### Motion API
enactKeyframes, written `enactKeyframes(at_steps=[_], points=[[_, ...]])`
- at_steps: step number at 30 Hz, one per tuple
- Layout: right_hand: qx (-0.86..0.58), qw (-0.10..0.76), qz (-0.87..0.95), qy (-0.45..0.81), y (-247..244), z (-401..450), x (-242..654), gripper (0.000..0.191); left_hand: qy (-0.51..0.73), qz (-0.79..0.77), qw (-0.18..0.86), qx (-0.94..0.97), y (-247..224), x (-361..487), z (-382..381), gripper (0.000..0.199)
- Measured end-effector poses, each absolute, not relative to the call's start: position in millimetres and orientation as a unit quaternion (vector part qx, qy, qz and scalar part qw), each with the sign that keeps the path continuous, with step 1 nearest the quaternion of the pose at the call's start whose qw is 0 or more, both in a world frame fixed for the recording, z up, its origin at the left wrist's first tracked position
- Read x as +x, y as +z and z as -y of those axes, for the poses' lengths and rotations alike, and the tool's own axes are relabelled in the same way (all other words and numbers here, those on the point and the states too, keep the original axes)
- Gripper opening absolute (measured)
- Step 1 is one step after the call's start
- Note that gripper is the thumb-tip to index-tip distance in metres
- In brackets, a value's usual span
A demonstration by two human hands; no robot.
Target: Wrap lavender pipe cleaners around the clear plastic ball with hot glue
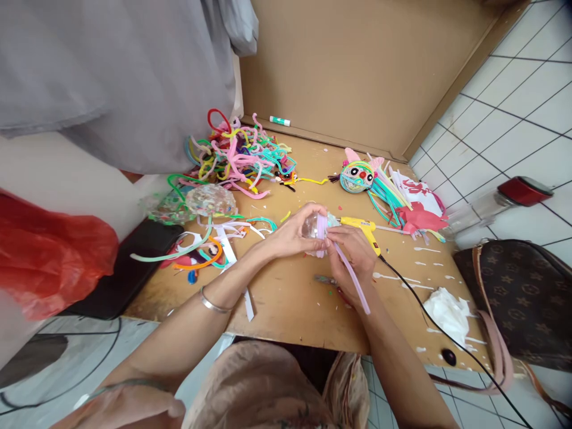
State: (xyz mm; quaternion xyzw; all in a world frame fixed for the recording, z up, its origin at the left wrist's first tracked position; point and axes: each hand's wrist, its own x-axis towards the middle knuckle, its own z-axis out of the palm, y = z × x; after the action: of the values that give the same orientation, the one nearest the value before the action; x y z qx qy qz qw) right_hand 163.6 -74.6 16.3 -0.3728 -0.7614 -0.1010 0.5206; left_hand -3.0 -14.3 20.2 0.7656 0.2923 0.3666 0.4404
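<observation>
A clear, rounded plastic piece [311, 226], maybe a bottle part or ball, is held above the middle of the table. My left hand [297, 231] is closed around its left side, thumb below and fingers over the top. Lilac pipe cleaner [353, 277] wraps the piece in upright bands, and its loose end trails down to the right. My right hand [353, 253] pinches this pipe cleaner against the piece's right side. Just behind my right hand lies a yellow glue gun [364, 226]. Pliers [325, 279] lie partly hidden beneath that hand.
A heap of coloured pipe cleaners [241, 155] stands at the back left. At the back right lies a decorated ball with a face [356, 177]. The glue gun's black cord [415, 298] runs toward a brown handbag [518, 298]. Crumpled tissue [448, 313] sits near the right edge.
</observation>
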Motion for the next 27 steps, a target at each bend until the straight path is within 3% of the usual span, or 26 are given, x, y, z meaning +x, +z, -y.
enactKeyframes(at_steps=[8, 27], points=[[-0.372, 0.518, 0.763, -0.104, 17.2, 74.1, 163.1, 0.018, 0.386, -0.268, 0.423, 0.775, 20.1, -3.4, 13.6, 0.041], [-0.383, 0.520, 0.758, -0.095, 16.5, 75.3, 162.9, 0.014, 0.369, -0.271, 0.416, 0.786, 20.0, -5.2, 12.6, 0.043]])
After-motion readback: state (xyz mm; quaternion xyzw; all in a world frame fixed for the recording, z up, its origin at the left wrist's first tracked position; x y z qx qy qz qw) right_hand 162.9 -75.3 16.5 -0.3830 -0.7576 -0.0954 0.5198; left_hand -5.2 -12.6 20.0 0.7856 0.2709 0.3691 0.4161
